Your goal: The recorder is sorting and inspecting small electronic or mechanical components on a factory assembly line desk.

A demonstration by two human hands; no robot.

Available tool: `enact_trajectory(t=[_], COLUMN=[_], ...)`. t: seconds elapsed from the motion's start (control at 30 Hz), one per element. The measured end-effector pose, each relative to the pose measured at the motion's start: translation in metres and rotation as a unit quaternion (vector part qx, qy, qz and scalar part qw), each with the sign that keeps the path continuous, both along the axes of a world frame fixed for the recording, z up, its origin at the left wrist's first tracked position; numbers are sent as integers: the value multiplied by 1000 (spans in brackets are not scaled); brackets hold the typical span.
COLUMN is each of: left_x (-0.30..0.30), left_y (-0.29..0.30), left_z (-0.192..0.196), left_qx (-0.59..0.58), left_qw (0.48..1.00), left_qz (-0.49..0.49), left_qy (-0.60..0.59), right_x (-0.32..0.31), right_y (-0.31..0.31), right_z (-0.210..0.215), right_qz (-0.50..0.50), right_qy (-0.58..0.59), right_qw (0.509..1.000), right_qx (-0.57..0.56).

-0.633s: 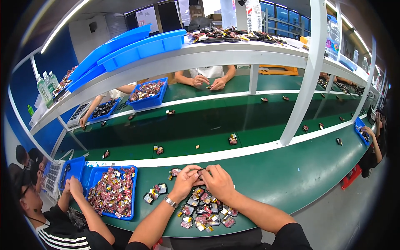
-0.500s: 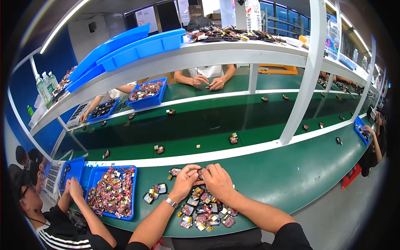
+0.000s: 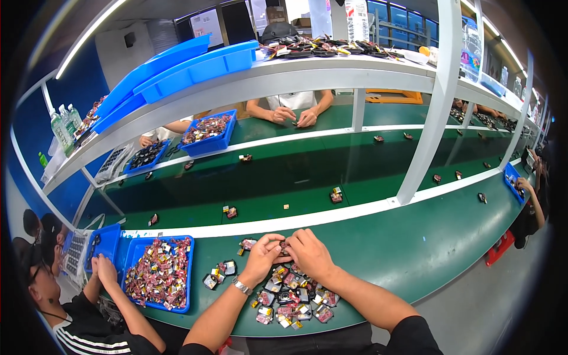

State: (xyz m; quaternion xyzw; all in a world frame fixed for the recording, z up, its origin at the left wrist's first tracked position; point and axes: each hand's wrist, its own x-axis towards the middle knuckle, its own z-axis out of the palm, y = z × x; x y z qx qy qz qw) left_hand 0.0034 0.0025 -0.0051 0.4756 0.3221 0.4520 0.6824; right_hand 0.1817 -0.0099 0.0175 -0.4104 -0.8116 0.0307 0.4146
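My left hand and my right hand meet fingertip to fingertip over the green bench, pinching one small dark part with red wires between them. A silver watch sits on my left wrist. Just below my hands lies a pile of several small flat components with yellow and red bits. A few more of them lie to the left of my left hand, and one beside its knuckles.
A blue tray of the same parts sits at my left, where a person in a striped black sleeve works. A green conveyor belt carries scattered parts. Across it, another person's hands work. Blue bins line the shelf; a white post stands at the right.
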Motion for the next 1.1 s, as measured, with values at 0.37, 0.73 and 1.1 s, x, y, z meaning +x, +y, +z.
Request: enact_trajectory(t=[0.37, 0.73, 1.1], left_x=[0, -1, -3], left_y=[-1, 0, 1], left_z=[4, 0, 1], left_qx=[-1, -3, 47], left_qw=[1000, 998, 997], left_qz=[5, 43, 58], left_qy=[-21, -46, -17], right_x=[-6, -9, 53], right_y=[-2, 1, 113], right_z=[-3, -1, -29], right_qz=[-40, 2, -191], right_qy=[-32, 36, 21], right_qw=[995, 999, 980], right_qx=[85, 29, -45])
